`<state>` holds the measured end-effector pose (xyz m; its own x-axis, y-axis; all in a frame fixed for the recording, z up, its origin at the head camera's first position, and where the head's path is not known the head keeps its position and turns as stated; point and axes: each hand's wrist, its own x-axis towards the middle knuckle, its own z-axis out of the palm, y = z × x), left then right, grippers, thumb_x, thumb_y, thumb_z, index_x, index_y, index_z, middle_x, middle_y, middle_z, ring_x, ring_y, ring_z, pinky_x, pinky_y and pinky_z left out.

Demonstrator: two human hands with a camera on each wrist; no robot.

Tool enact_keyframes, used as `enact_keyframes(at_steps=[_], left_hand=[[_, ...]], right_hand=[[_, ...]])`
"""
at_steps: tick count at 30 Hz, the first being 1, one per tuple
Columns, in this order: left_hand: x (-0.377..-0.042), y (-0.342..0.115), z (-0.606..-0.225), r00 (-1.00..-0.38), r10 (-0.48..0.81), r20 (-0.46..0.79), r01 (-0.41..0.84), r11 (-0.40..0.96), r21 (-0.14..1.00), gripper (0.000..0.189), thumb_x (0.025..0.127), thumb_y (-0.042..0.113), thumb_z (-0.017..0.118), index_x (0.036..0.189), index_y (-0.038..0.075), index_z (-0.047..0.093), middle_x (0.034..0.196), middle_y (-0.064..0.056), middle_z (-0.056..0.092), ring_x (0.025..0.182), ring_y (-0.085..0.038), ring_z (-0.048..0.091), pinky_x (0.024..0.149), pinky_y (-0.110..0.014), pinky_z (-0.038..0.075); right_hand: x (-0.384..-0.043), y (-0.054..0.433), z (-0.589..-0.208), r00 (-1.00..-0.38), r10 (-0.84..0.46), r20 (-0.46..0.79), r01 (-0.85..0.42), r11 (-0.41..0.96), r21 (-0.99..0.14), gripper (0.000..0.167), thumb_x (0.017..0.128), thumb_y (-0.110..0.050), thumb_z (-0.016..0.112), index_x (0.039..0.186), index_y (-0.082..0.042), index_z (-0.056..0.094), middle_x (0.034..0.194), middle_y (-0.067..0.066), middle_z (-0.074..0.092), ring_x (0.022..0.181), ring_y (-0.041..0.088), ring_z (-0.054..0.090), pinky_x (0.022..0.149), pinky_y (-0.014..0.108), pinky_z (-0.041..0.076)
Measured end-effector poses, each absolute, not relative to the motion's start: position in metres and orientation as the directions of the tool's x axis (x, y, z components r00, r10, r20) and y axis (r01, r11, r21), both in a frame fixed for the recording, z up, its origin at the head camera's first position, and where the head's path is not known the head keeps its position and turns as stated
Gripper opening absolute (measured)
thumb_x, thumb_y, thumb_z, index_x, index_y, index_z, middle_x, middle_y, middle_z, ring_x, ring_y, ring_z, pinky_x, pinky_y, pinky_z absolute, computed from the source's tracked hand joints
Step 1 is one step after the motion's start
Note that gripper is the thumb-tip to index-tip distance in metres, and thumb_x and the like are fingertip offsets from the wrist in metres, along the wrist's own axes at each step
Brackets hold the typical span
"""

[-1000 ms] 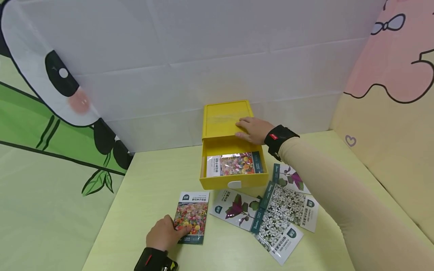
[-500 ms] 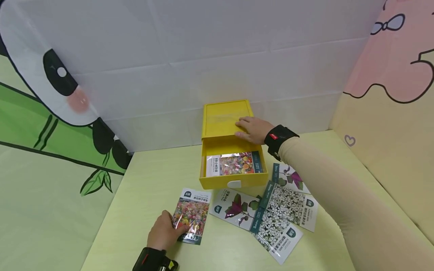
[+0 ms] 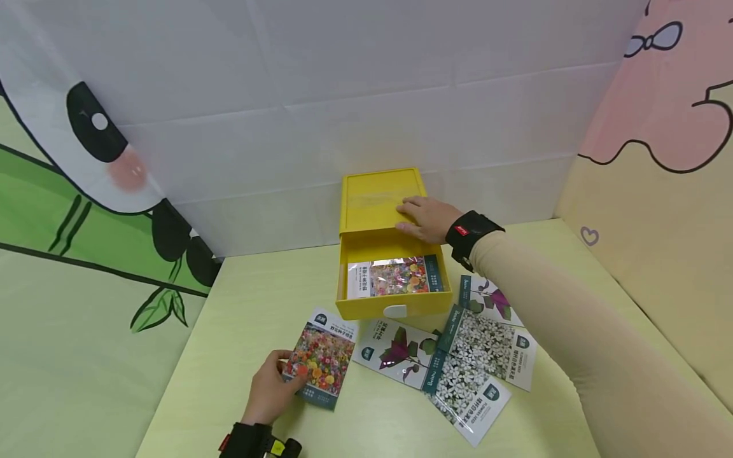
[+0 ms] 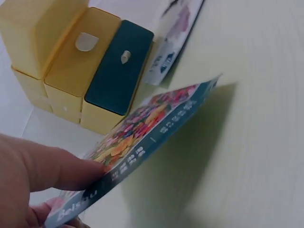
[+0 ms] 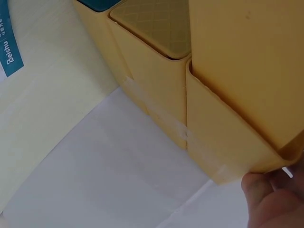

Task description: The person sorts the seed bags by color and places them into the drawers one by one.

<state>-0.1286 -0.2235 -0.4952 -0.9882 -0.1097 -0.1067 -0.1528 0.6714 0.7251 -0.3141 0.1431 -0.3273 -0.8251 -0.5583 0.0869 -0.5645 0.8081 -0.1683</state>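
Observation:
My left hand (image 3: 270, 389) pinches a seed packet (image 3: 324, 356) with a colourful flower picture by its lower left edge, thumb on top. In the left wrist view the packet slants above the table, casting a shadow. My right hand (image 3: 432, 219) rests on the top right side of a yellow drawer unit (image 3: 378, 197), fingers on the lid and thumb near its front edge. The top drawer (image 3: 366, 310) is pulled out and holds another flower seed packet (image 3: 395, 278). Stacked drawers show below it in the left wrist view, the lowest with a dark green front (image 4: 121, 66).
Right of the held packet lies a purple-leaf packet (image 3: 395, 353). Two white-flower packets (image 3: 487, 346) (image 3: 472, 404) overlap beside it, and another purple-leaf packet (image 3: 489, 300) is partly under the right sleeve. A white wall sheet (image 3: 275, 159) stands behind the drawer unit.
My left hand has raised the flower packet off the table, tilting it and shifting it slightly up toward the drawer. The right hand and the drawer unit stay put.

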Motion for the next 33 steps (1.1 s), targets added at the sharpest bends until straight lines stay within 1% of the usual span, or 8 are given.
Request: enact_keyframes(at_steps=[6,9,15,18,23,26,30,33], left_hand=[[-0.129,-0.224,-0.49,-0.981,-0.148,-0.124,-0.188,0.581,0.792,0.044,0.082,0.009,0.076,0.119,0.0,0.054,0.092,-0.012,0.056,0.081,-0.022,0.047,0.065,-0.031,0.039],[-0.129,-0.224,-0.489,-0.979,-0.161,-0.126,-0.196,0.558,0.806,0.04,0.081,0.007,0.075,0.117,-0.001,0.056,0.095,-0.013,0.058,0.084,-0.023,0.05,0.067,-0.032,0.041],[-0.129,-0.224,-0.486,-0.972,-0.2,-0.122,-0.213,0.534,0.818,0.031,0.083,0.009,0.075,0.109,-0.003,0.063,0.094,-0.013,0.065,0.08,-0.02,0.055,0.065,-0.03,0.045],[-0.129,-0.225,-0.485,-0.968,-0.22,-0.124,-0.223,0.51,0.831,0.03,0.084,0.012,0.074,0.107,-0.004,0.065,0.094,-0.013,0.067,0.076,-0.019,0.057,0.062,-0.029,0.045],[-0.13,-0.226,-0.484,-0.962,-0.24,-0.132,-0.234,0.473,0.849,0.03,0.087,0.016,0.072,0.108,-0.004,0.066,0.091,-0.012,0.068,0.069,-0.016,0.055,0.054,-0.027,0.044],[-0.13,-0.226,-0.485,-0.958,-0.246,-0.147,-0.244,0.432,0.868,0.029,0.088,0.016,0.07,0.108,-0.004,0.065,0.091,-0.012,0.067,0.069,-0.017,0.055,0.052,-0.027,0.045],[-0.13,-0.227,-0.485,-0.952,-0.249,-0.177,-0.261,0.36,0.896,0.029,0.091,0.016,0.067,0.112,-0.004,0.063,0.097,-0.017,0.067,0.075,-0.017,0.063,0.057,-0.028,0.054],[-0.13,-0.228,-0.484,-0.948,-0.253,-0.191,-0.269,0.319,0.909,0.034,0.094,0.02,0.065,0.117,-0.005,0.061,0.102,-0.02,0.066,0.078,-0.018,0.067,0.061,-0.029,0.057]], right_hand=[[-0.315,0.144,-0.329,-0.825,-0.558,0.091,-0.565,0.808,-0.165,0.053,0.102,-0.037,0.045,0.143,-0.002,0.043,0.148,0.022,0.036,0.136,0.038,0.034,0.113,0.047,0.025],[-0.316,0.144,-0.329,-0.825,-0.557,0.093,-0.564,0.808,-0.169,0.054,0.102,-0.037,0.045,0.143,-0.002,0.044,0.148,0.021,0.037,0.136,0.038,0.034,0.113,0.047,0.025],[-0.316,0.144,-0.33,-0.831,-0.548,0.091,-0.555,0.815,-0.165,0.054,0.102,-0.039,0.046,0.143,-0.003,0.044,0.149,0.021,0.037,0.136,0.037,0.034,0.113,0.046,0.025],[-0.316,0.143,-0.33,-0.834,-0.545,0.087,-0.551,0.818,-0.164,0.055,0.102,-0.039,0.046,0.144,-0.003,0.043,0.149,0.021,0.036,0.137,0.037,0.034,0.114,0.046,0.025],[-0.316,0.143,-0.329,-0.833,-0.546,0.087,-0.553,0.817,-0.163,0.055,0.102,-0.038,0.045,0.143,-0.002,0.043,0.149,0.022,0.036,0.137,0.038,0.033,0.114,0.047,0.024],[-0.315,0.144,-0.329,-0.83,-0.551,0.088,-0.558,0.813,-0.166,0.055,0.102,-0.037,0.046,0.143,-0.001,0.043,0.149,0.022,0.036,0.136,0.038,0.034,0.113,0.047,0.025],[-0.313,0.144,-0.328,-0.828,-0.554,0.088,-0.56,0.81,-0.175,0.054,0.102,-0.037,0.046,0.143,-0.001,0.043,0.149,0.022,0.036,0.136,0.039,0.033,0.113,0.047,0.024],[-0.313,0.144,-0.328,-0.827,-0.554,0.096,-0.562,0.808,-0.174,0.054,0.102,-0.036,0.046,0.143,-0.001,0.043,0.148,0.023,0.037,0.136,0.039,0.034,0.113,0.047,0.025]])
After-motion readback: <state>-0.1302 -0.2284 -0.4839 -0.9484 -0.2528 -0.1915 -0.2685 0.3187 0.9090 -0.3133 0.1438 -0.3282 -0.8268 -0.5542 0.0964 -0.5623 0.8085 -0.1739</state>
